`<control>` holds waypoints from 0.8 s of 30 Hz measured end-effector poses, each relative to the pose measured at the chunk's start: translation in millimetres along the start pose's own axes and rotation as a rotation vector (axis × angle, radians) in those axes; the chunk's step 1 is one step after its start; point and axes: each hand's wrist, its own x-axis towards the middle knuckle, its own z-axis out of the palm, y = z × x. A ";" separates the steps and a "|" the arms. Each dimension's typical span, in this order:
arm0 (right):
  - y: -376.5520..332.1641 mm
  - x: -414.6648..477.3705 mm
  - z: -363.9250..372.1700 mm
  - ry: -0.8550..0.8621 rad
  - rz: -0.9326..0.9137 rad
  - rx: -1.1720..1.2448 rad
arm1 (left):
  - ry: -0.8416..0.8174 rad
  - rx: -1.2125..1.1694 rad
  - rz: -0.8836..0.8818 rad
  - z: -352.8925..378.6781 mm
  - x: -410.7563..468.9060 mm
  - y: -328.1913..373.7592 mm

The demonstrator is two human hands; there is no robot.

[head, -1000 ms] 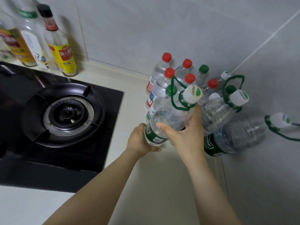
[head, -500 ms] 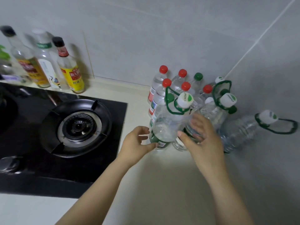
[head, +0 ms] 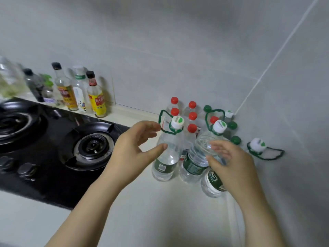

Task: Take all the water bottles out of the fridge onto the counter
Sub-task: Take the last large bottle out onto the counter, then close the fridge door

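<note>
Left hand (head: 132, 154): fingers spread wide, holding nothing, thumb tip just at the left big bottle (head: 166, 157).
Right hand (head: 233, 164): fingers loosely spread against the middle big bottle (head: 194, 163), no grip visible.
Water bottles: clustered in the far right corner of the counter (head: 151, 211), with the small red-capped bottles (head: 192, 128) behind.
Third big bottle (head: 212, 184): leaning toward the right wall.
Stove (head: 53, 148): on the counter's left side.

water bottles (head: 166, 154): clear glossy plastic; hob (head: 53, 157): glossy black glass; wall tiles (head: 178, 50): smooth grey
</note>
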 end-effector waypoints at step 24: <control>-219.0 -37.2 95.0 -0.309 -0.570 0.251 | 0.583 0.268 0.001 -187.4 -135.2 47.9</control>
